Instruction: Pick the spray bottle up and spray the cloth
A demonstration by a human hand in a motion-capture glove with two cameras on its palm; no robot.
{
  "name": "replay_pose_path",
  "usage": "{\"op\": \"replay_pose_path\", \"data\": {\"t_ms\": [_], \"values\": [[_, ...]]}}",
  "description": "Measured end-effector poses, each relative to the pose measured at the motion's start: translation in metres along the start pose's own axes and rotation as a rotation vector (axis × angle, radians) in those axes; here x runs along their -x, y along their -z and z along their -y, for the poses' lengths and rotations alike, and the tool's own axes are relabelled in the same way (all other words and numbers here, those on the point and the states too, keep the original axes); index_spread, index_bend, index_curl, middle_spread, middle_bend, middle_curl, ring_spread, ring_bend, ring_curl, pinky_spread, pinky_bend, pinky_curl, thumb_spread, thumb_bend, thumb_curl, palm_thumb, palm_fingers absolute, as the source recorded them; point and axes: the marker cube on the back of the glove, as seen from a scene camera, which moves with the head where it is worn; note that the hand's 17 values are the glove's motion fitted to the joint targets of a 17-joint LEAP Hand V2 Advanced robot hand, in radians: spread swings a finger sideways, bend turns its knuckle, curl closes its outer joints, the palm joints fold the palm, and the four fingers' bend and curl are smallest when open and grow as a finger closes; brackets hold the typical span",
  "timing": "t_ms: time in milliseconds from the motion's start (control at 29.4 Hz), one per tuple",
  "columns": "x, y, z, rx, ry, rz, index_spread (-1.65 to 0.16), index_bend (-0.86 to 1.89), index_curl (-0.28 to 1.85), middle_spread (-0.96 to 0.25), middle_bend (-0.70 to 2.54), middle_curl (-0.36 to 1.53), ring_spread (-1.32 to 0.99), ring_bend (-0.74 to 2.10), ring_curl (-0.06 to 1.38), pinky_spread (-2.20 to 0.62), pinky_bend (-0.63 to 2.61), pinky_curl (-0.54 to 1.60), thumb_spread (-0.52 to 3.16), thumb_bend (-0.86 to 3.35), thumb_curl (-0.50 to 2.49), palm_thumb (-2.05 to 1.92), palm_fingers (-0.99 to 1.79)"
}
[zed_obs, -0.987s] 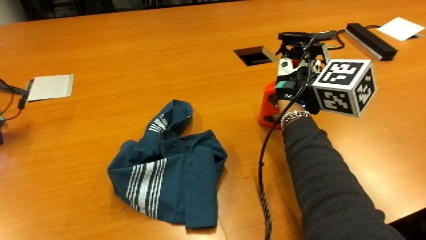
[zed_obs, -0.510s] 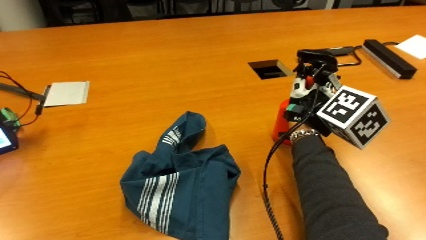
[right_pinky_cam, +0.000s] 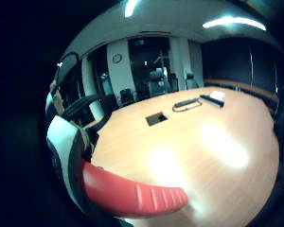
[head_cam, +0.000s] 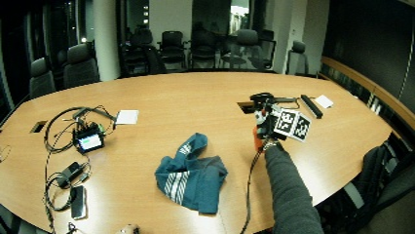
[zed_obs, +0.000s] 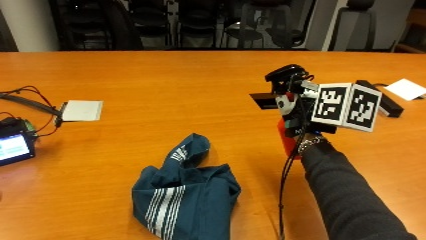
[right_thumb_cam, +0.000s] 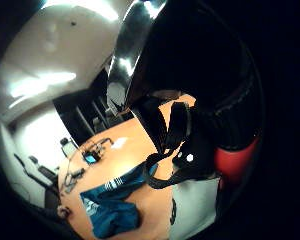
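Lifted now, the red plastic spray bottle with black nozzle point(zed_obs: 287, 134) is off the wooden surface point(zed_obs: 166, 90). Gloved right hand point(zed_obs: 299, 117) has fingers clamped round it, beside the crumpled teal striped cloth point(zed_obs: 185, 195)

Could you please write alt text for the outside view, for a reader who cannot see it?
A gloved right hand holds a red spray bottle upright above a wooden conference table, to the right of a crumpled teal cloth with white stripes. A white pad and a small screen with cables lie at the left.
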Motion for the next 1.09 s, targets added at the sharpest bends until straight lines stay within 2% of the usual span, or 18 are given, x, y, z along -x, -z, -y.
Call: {"op": "replay_pose_path", "data": {"t_ms": [340, 476, 681, 919, 1089], "values": [[0.03, 0.05, 0.012, 0.007, 0.442, -0.179, -0.27, 0.16, 0.37, -0.2, 0.56, 0.58, -0.18, 0.81, 0.51, -0.28, 0.7, 0.48, 1.23, -0.01, 0.44, 0.72, 1.32], [0.048, 0.06, 0.008, 0.013, 0.563, -0.2, -0.27, 0.16, 0.38, -0.2, 0.57, 0.59, -0.19, 0.81, 0.51, -0.28, 0.7, 0.47, 1.21, -0.02, 0.45, 0.72, 1.32], [0.074, 0.058, -0.024, 0.045, 0.706, -0.211, -0.27, 0.16, 0.4, -0.21, 0.57, 0.59, -0.19, 0.81, 0.5, -0.29, 0.7, 0.47, 1.18, -0.02, 0.46, 0.72, 1.32], [0.088, 0.05, -0.062, 0.063, 0.954, -0.362, -0.27, 0.16, 0.41, -0.21, 0.58, 0.59, -0.19, 0.82, 0.5, -0.29, 0.7, 0.46, 1.15, -0.02, 0.48, 0.72, 1.32], [0.095, 0.043, -0.076, 0.049, 1.071, -0.434, -0.27, 0.16, 0.42, -0.21, 0.58, 0.59, -0.19, 0.82, 0.5, -0.29, 0.71, 0.46, 1.14, -0.02, 0.49, 0.72, 1.32]]}}
